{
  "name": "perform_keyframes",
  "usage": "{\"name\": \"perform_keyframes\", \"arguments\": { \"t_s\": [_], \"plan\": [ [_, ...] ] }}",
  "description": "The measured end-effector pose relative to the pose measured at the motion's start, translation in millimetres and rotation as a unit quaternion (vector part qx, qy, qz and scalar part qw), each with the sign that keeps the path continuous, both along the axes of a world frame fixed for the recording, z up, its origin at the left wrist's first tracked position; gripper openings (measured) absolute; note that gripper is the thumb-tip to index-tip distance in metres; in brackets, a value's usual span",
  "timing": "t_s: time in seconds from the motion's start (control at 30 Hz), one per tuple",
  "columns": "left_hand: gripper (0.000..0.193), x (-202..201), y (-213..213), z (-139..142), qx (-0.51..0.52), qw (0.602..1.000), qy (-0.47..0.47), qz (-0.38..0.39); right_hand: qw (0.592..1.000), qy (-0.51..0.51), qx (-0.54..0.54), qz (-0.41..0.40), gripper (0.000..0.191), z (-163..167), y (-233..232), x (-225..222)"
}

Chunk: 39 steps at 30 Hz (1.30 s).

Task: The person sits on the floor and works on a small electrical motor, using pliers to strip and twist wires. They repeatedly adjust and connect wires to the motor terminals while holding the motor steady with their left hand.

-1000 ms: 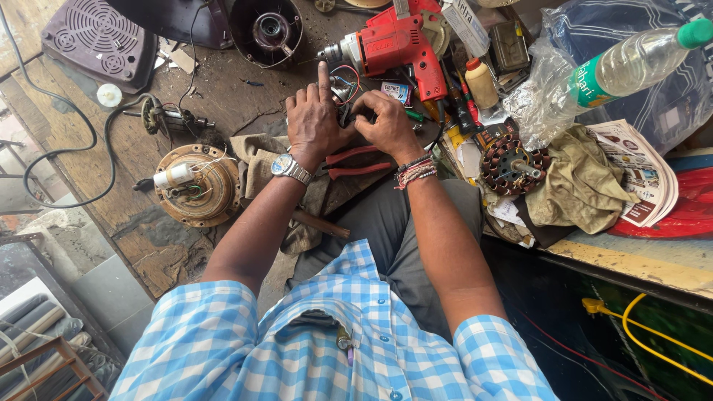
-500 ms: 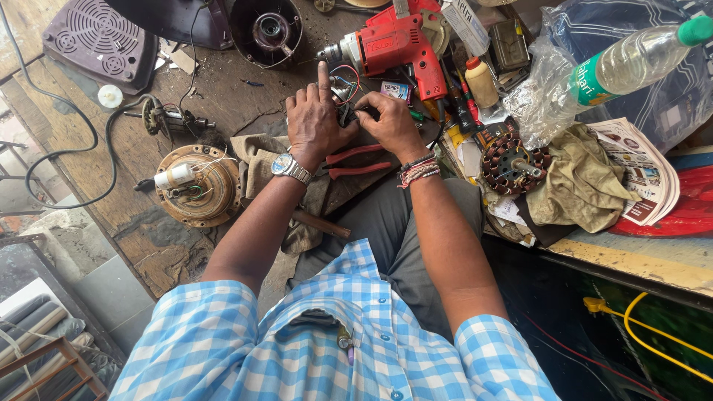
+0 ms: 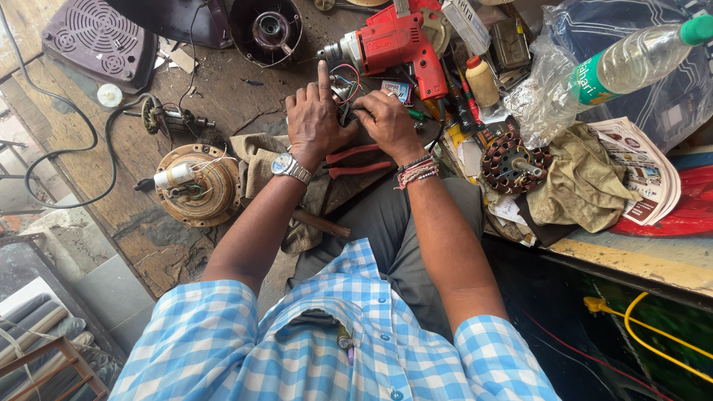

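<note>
My left hand (image 3: pixel 316 119) and my right hand (image 3: pixel 388 122) meet over a small wired part (image 3: pixel 344 95) with red and dark wires, just below the nose of a red electric drill (image 3: pixel 394 41). The left index finger points straight up; the other left fingers curl around the part. The right fingers pinch the wires from the other side. Most of the part is hidden by both hands. Red-handled pliers (image 3: pixel 360 161) lie on the bench just below my wrists.
A round fan motor (image 3: pixel 194 186) sits at the left on the worn wooden bench (image 3: pixel 156 245). A copper-wound stator (image 3: pixel 512 162), a rag (image 3: pixel 583 182), a plastic bottle (image 3: pixel 631 63) and papers crowd the right. A grille cover (image 3: pixel 93 41) lies top left.
My left index finger has lifted and now sticks straight up. Both hands stay on the wired part in the same spot.
</note>
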State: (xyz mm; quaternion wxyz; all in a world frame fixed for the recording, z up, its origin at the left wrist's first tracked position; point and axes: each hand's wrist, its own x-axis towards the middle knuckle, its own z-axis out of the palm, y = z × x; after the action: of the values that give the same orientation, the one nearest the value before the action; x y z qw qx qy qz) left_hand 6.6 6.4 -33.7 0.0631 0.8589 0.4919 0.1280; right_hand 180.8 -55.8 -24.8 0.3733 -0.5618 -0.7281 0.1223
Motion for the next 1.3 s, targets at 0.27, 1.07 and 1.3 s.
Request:
{"name": "perform_keyframes", "arguments": {
  "t_s": [0.27, 1.07, 1.3],
  "plan": [
    [0.128, 0.8, 1.4, -2.8, -0.030, 0.999, 0.014, 0.003, 1.000, -0.015, -0.001, -0.016, 0.009, -6.9, 2.9, -4.3],
    [0.129, -1.6, -2.6, -2.7, 0.035, 0.999, -0.007, -0.003, 0.999, -0.023, 0.017, -0.022, 0.011, -4.3, -0.9, -2.5],
    [0.130, -1.0, -1.2, -3.3, 0.012, 1.000, 0.015, -0.007, 0.999, -0.033, 0.004, -0.021, 0.013, -2.7, -4.4, 0.0]
  ]
}}
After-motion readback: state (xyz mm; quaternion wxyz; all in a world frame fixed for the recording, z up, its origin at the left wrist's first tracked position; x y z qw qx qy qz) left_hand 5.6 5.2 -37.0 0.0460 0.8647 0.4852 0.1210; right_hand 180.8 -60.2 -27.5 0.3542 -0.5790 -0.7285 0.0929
